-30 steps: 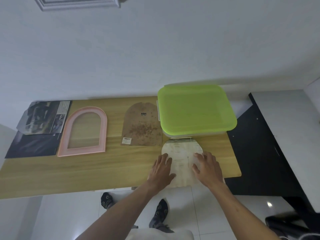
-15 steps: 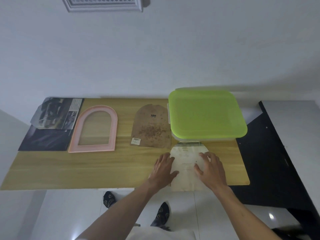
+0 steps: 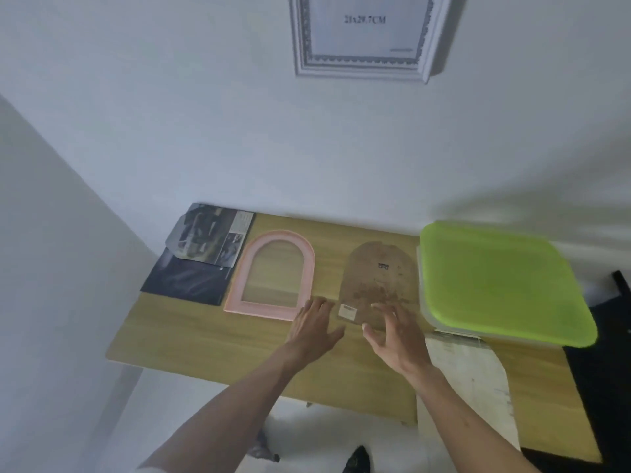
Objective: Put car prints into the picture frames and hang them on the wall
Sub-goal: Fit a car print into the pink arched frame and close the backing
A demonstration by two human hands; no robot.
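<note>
A pink arched picture frame [image 3: 273, 274] lies flat on the wooden table [image 3: 205, 343], left of centre. To its right lies the brown arched backing board [image 3: 379, 278] with a small label. Car prints [image 3: 208, 238] rest on a dark sheet [image 3: 184, 279] at the table's far left. My left hand [image 3: 316, 324] hovers open between the frame and the board. My right hand [image 3: 392, 331] is open, fingers spread over the board's lower edge. A pale arched paper insert [image 3: 467, 373] lies at the near right, overhanging the table edge.
A container with a lime green lid [image 3: 495, 281] stands at the back right. A white ornate frame [image 3: 365, 35] hangs on the wall above the table. A black surface [image 3: 607, 370] adjoins the table on the right. Feet [image 3: 356, 460] show on the white floor below.
Both hands have left the pale paper insert and moved left and forward to the brown backing board. The camera has tilted up and left, bringing the wall frame into view.
</note>
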